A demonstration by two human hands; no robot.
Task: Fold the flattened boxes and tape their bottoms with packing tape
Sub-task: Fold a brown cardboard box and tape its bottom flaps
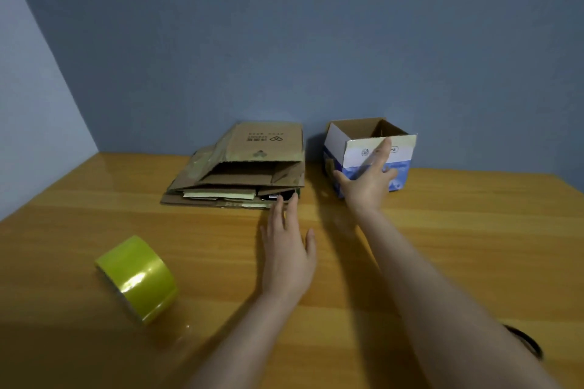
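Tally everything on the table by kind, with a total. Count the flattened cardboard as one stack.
Stack of flattened cardboard boxes: 1 (the number of boxes in it cannot be told)
Assembled blue-and-white box, open at the top: 1
Roll of yellow-green packing tape: 1
Dark object at the right edge, partly hidden by the arm: 1
Total: 4

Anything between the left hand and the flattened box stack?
Nothing visible. The left hand is open just short of the stack of flattened boxes, fingertips at its near right corner, bare table beneath. The tape roll lies off to the left; the right hand is at the blue-and-white box.
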